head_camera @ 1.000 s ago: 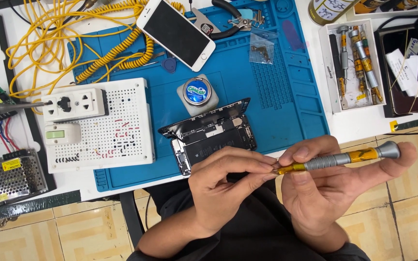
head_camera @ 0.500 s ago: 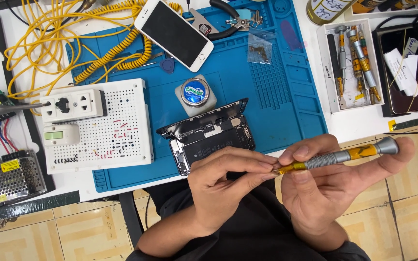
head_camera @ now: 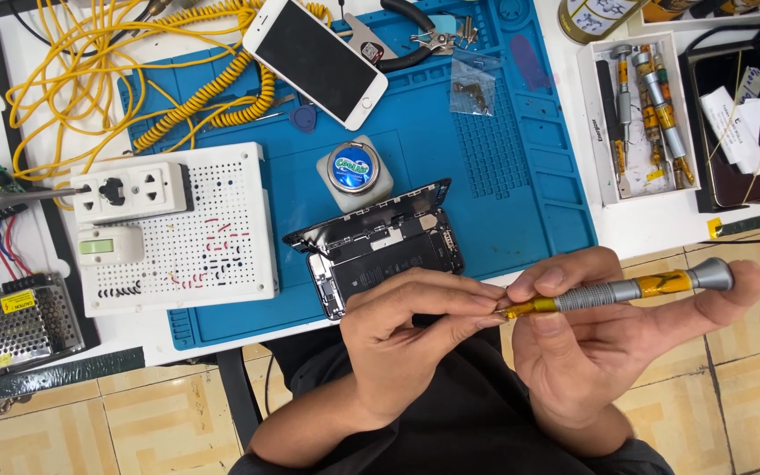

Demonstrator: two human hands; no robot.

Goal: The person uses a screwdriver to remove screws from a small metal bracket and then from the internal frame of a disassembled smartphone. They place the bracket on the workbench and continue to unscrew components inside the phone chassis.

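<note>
My right hand (head_camera: 609, 343) holds a precision screwdriver (head_camera: 626, 290) with a metal shaft and yellow bands, lying sideways across its fingers. My left hand (head_camera: 406, 339) pinches the screwdriver's tip end between thumb and fingertips. Both hands hover in front of the bench edge, over my lap. Just beyond them an opened phone (head_camera: 380, 251) lies on the blue mat (head_camera: 503, 185), its screen tilted up and its insides showing.
A white phone (head_camera: 314, 57) lies face up at the mat's top, beside pliers (head_camera: 406, 40) and a small bag (head_camera: 472, 88). A round tin (head_camera: 354, 167), a white perforated board (head_camera: 191, 237) with a socket block, yellow cables (head_camera: 134, 62) and a tray of screwdrivers (head_camera: 639, 114) surround the work.
</note>
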